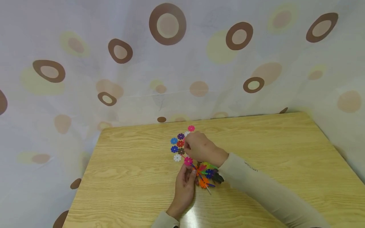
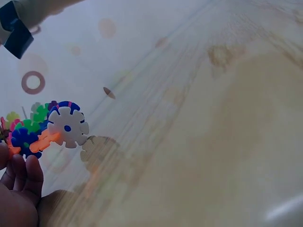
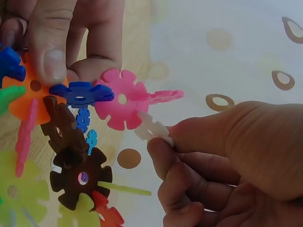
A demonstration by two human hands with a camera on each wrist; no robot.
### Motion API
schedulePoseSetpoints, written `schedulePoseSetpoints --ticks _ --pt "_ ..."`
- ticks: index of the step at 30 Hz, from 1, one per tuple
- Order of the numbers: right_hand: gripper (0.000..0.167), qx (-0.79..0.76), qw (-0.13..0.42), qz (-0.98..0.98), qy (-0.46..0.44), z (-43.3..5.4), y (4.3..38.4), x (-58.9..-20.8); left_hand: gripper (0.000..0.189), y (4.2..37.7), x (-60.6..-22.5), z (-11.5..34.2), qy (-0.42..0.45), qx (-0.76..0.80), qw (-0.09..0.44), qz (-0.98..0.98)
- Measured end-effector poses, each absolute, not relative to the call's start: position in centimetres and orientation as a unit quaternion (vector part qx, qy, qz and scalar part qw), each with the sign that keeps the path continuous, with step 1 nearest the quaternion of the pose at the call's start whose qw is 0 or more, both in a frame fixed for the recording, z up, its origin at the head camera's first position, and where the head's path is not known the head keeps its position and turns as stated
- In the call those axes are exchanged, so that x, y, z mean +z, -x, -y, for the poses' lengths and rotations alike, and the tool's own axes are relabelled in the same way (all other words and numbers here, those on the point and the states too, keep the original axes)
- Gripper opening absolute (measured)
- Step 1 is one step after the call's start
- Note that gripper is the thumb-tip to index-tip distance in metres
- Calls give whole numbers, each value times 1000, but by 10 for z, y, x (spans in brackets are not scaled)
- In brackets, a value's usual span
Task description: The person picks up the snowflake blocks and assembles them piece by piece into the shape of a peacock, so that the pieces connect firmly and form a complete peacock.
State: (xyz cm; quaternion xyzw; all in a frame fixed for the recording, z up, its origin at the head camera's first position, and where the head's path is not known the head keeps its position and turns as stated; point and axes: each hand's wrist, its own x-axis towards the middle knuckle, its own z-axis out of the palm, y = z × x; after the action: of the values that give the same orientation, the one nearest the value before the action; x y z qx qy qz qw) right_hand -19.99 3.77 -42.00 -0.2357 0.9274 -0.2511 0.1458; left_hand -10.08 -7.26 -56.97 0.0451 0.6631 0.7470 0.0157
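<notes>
Right fingers [image 3: 163, 156] pinch a white notched disc [image 3: 150, 127] against the pink disc [image 3: 111, 100]; left fingers [image 3: 99, 42] grip the orange disc [image 3: 22, 101].

Head view: high, well back, facing forward-down across table [image 1: 128, 177]; disc model [image 1: 204, 182] toward five o'clock. Left-wrist view: nearer, tilted, model at nine. Right-wrist view: closest, same model toward eight.

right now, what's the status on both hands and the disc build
Left hand holding disc cluster. Right hand pinching white disc at pink disc's edge. More discs on table beyond; nothing visibly blocking.
</notes>
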Motion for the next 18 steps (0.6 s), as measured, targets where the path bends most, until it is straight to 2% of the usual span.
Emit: schedulePoseSetpoints --ticks 7,13,18 --pt "20 -223 123 -937 238 -33 196 -420 8 102 -567 73 -36 744 17 -667" --pt "30 -235 140 -932 237 -33 197 -418 9 101 -569 71 -29 754 20 -657" --pt "38 -239 138 -932 237 -37 199 -414 10 100 -570 71 -31 753 1 -657"
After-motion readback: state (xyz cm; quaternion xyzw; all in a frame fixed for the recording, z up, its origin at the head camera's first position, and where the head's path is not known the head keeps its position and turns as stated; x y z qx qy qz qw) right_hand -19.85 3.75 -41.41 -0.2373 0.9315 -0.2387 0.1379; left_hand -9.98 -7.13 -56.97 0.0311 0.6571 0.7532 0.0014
